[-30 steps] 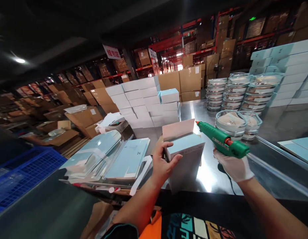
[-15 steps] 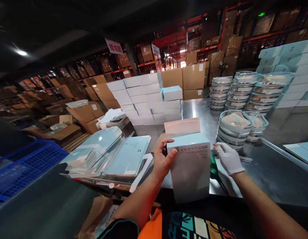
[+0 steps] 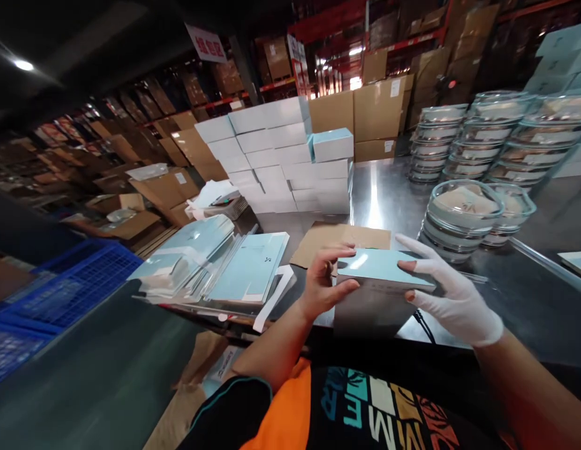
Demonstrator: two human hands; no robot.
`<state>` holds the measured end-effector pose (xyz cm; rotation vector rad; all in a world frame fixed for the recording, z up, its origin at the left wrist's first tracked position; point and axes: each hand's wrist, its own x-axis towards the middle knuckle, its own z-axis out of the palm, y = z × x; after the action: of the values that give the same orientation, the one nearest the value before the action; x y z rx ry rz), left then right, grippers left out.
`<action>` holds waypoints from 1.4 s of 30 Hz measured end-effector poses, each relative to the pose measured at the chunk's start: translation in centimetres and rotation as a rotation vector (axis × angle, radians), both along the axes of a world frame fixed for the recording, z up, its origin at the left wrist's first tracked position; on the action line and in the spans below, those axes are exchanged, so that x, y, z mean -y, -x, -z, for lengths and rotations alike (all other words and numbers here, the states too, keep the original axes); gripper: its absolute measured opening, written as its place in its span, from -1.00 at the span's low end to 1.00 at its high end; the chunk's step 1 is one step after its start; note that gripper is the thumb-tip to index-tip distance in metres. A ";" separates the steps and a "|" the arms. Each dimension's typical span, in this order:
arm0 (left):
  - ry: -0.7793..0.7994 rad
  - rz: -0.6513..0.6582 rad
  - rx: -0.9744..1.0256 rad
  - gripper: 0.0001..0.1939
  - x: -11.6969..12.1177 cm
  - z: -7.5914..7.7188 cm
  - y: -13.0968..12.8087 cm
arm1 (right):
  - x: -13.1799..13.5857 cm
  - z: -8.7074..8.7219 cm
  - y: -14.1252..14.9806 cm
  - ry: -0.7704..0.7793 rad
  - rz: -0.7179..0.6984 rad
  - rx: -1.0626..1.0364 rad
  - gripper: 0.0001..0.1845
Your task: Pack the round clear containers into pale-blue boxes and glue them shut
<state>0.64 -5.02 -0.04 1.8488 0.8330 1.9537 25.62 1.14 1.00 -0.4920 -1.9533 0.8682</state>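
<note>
A box (image 3: 383, 266) with a light blue side and a white printed face stands on the near edge of the table, between my hands. My bare left hand (image 3: 328, 278) grips its left end, with the thumb on the near side and the fingers over the top edge. At the right end, my right hand (image 3: 452, 292), in a white glove with bare fingertips, holds the box between fingers and thumb. Behind the box lies a piece of brown cardboard (image 3: 339, 240) on the metal table. A dark cable (image 3: 424, 326) shows below my right hand.
Stacked glass dishes with lids (image 3: 461, 219) stand at the right. White boxes (image 3: 276, 162) form a wall at the back. Flat light blue cartons (image 3: 247, 269) lie at the left, beside a white paper strip (image 3: 275, 299). A blue crate (image 3: 84, 281) stands farther left.
The box has tipped so its blue side faces up more. Its raised pinkish flap no longer shows. My right hand has moved from beside the box onto its right end.
</note>
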 end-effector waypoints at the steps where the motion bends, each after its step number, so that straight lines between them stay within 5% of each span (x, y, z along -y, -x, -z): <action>1: -0.001 0.017 -0.094 -0.64 0.0 -0.2 0.3 | 0.3 0.0 -0.1 -0.036 -0.021 0.002 -0.72; 7: -0.075 0.013 -0.253 -0.73 -0.3 -0.8 2.4 | 0.8 -0.5 0.4 -0.085 -0.014 0.024 -0.77; 10: -0.063 0.002 -0.448 -0.81 0.1 -2.7 2.9 | 0.9 -0.3 1.3 -0.223 0.024 0.054 -0.71; 13: 0.009 -0.070 -0.805 -0.65 1.4 -5.7 1.9 | 1.7 -0.2 2.6 -0.437 -0.028 0.109 -0.39; 16: 0.089 -0.078 -1.005 -0.41 2.9 -7.9 1.0 | 1.0 -0.9 2.6 -0.482 -0.129 0.199 -0.07; 19: 0.047 -0.259 -0.855 -0.38 3.4 -8.0 2.6 | -3.4 -1.7 -0.3 -0.429 0.198 0.237 -0.17; 21: -0.011 -0.472 -0.469 -0.30 2.9 -7.2 4.9 | -8.0 -2.0 -3.3 -0.379 0.645 0.311 -0.21; 23: -0.046 -0.590 -0.007 -0.13 2.1 -5.9 6.8 | -12.5 -2.0 -6.2 -0.287 0.920 0.495 -0.31; 26: 0.138 -0.444 0.397 -0.03 0.7 -3.4 7.5 | -16.9 -2.1 -8.4 -0.302 0.877 0.703 -0.69; 29: 0.457 -0.212 0.522 -0.18 -0.3 -0.6 5.8 | -18.1 -3.5 -8.5 -0.350 0.872 0.702 -0.88; 33: 0.577 -0.092 0.512 -0.10 -1.3 2.5 3.7 | -17.0 -6.8 -7.9 -0.424 0.992 0.618 -0.83; 38: 0.648 -0.166 0.393 0.14 -2.6 5.5 3.6 | -12.2 -10.1 -8.2 -0.505 1.006 0.298 -0.80; 42: 0.653 -0.168 0.320 0.09 -2.8 7.6 3.7 | -5.7 -12.6 -8.9 -0.613 0.601 0.040 -0.78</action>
<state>-3.03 -2.21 -7.65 1.0911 1.3430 1.7097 34.49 6.81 13.59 -0.6677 -1.8266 -0.1226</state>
